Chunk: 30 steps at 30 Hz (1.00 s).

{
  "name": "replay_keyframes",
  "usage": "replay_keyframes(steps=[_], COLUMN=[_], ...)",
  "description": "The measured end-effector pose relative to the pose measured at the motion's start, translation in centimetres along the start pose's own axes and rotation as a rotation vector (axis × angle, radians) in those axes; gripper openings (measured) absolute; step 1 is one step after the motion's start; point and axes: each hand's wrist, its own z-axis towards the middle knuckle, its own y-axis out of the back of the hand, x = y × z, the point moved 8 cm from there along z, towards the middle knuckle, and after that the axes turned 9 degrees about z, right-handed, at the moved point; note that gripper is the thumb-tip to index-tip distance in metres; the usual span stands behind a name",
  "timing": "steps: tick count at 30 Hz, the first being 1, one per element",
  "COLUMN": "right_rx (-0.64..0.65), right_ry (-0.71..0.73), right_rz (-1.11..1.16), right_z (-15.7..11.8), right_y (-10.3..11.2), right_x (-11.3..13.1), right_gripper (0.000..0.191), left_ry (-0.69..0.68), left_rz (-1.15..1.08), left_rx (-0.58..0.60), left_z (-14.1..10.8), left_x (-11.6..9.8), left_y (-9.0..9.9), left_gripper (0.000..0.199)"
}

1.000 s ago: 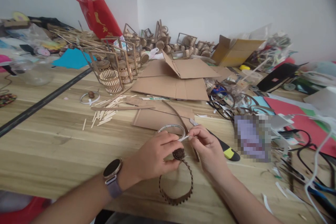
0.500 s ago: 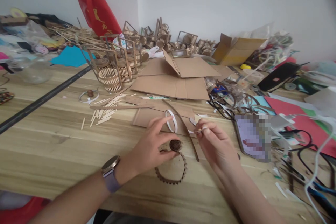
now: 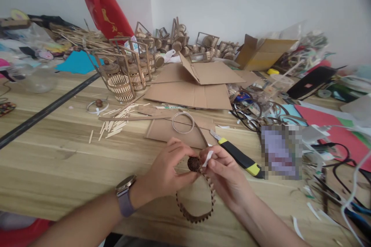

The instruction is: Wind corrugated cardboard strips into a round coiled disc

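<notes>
Between its thumb and fingers my left hand [image 3: 171,168] grips a small dark brown coil [image 3: 193,164]. From the coil hangs a notched brown strip [image 3: 197,219], bent into a loop below the hands. A small piece of white tape [image 3: 208,158] is pinched in my right hand [image 3: 227,173], close beside the coil. A thin brown strip [image 3: 200,131] runs up behind my right hand's fingertips. The white tape roll [image 3: 183,122] lies on the cardboard beyond my left hand.
A yellow and black cutter [image 3: 239,157] lies right of my right hand, near a blurred phone [image 3: 279,152]. Pale sticks [image 3: 116,123], small woven baskets [image 3: 121,87] and folded cardboard [image 3: 188,94] are farther back. Cables and pliers crowd the right side.
My right hand has moved left to the coil, bringing the white piece and uncovering the cutter. The tape roll has left my left hand and lies on the cardboard. The notched loop hangs lower.
</notes>
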Motion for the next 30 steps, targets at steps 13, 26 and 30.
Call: replay_keyframes(steps=[13, 26, 30], right_rx=[-0.015, -0.148, -0.184], right_ry=[0.046, 0.096, 0.097], right_rz=[-0.016, -0.054, -0.049], right_z=[0.0, -0.2, -0.2], right_y=[-0.2, 0.2, 0.8], right_x=[-0.2, 0.0, -0.3], right_gripper=[0.021, 0.025, 0.028], left_ry=[0.250, 0.419, 0.430], left_rz=[-0.240, -0.329, -0.322], left_rx=[0.016, 0.039, 0.048], left_z=[-0.6, -1.4, -1.6], left_x=[2.3, 3.9, 4.1], left_y=[-0.9, -2.2, -2.4], left_gripper=[0.019, 0.027, 0.028])
